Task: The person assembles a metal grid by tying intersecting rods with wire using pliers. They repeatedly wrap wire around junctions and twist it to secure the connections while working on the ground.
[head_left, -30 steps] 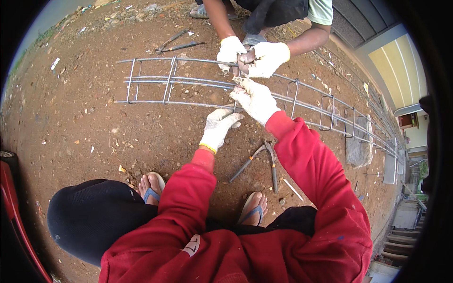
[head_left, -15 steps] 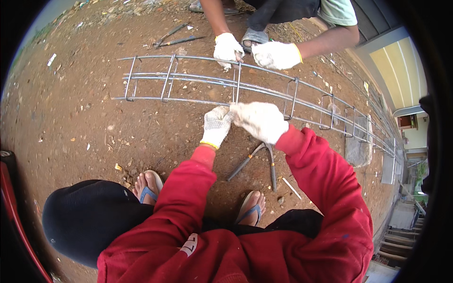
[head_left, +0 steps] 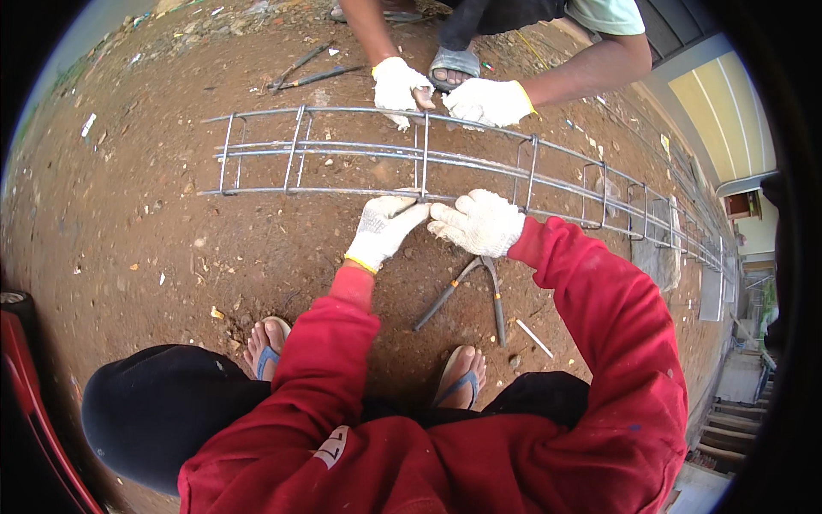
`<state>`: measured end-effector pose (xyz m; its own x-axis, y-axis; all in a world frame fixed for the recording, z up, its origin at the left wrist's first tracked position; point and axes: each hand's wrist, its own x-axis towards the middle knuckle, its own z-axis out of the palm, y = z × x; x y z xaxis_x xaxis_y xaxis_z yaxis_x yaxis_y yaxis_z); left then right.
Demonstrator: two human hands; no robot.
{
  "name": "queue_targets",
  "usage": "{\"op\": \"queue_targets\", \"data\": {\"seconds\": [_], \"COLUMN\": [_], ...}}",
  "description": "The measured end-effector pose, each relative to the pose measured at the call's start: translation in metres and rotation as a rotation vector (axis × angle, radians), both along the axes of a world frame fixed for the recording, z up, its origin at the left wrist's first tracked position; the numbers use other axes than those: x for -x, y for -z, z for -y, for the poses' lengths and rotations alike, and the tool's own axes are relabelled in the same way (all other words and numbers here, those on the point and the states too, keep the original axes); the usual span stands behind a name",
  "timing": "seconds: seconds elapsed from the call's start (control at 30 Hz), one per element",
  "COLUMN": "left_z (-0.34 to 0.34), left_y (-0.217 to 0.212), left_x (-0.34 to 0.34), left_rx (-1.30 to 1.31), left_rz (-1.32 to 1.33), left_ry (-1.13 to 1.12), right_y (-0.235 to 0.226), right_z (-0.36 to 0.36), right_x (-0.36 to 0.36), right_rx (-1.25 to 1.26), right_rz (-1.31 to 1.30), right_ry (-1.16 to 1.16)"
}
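A long rebar cage (head_left: 364,193) of grey steel bars and square stirrups stretches across in front of me. My left hand (head_left: 383,230), in a white knit glove, is closed on the near bar where a stirrup (head_left: 425,158) meets it. Just right of that corner is my right hand (head_left: 479,224), gloved the same way, its fingertips pinched together. Whatever lies between those fingertips is too small to make out. Across the cage, a co-worker's gloved hands (head_left: 490,103) work at the far bar by the same stirrup.
Pincers (head_left: 469,287) with dark handles lie on the dirt between my feet and the cage, near a white stick (head_left: 534,338). Another long-handled tool (head_left: 312,73) rests beyond the cage at left. A concrete block (head_left: 658,248) sits under the cage's right part.
My right hand has drawn slightly right, away from the left, and its fingers show more plainly. The left hand has shifted a little left. The co-worker's hands have also moved slightly left.
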<state>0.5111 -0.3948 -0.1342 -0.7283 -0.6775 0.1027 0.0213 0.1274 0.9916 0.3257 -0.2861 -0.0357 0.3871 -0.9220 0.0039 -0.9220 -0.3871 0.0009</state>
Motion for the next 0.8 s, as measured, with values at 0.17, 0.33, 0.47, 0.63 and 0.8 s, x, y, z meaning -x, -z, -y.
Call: {"op": "queue_targets", "data": {"seconds": [0.17,0.33,0.47,0.63,0.8], "left_z": [-0.006,-0.010,-0.013,-0.014,-0.015], "left_y": [-0.011,-0.015,-0.014,-0.014,-0.020], "left_x": [0.005,0.007,0.008,0.010,0.010], "left_rx": [0.068,0.000,-0.178,-0.204,-0.318], "left_rz": [0.134,0.016,0.020,0.031,-0.018], "left_ry": [-0.130,-0.165,-0.177,-0.183,-0.205], "right_y": [-0.021,-0.030,-0.036,-0.026,-0.027], "right_z": [0.003,0.007,-0.013,-0.026,-0.009], "right_x": [-0.009,-0.019,-0.023,-0.026,-0.014], "right_rx": [-0.142,0.142,0.017,-0.188,-0.120], "right_rz": [0.016,0.117,-0.188,-0.324,-0.061], "right_ry": [0.095,0.153,0.283,0.281,0.369]}}
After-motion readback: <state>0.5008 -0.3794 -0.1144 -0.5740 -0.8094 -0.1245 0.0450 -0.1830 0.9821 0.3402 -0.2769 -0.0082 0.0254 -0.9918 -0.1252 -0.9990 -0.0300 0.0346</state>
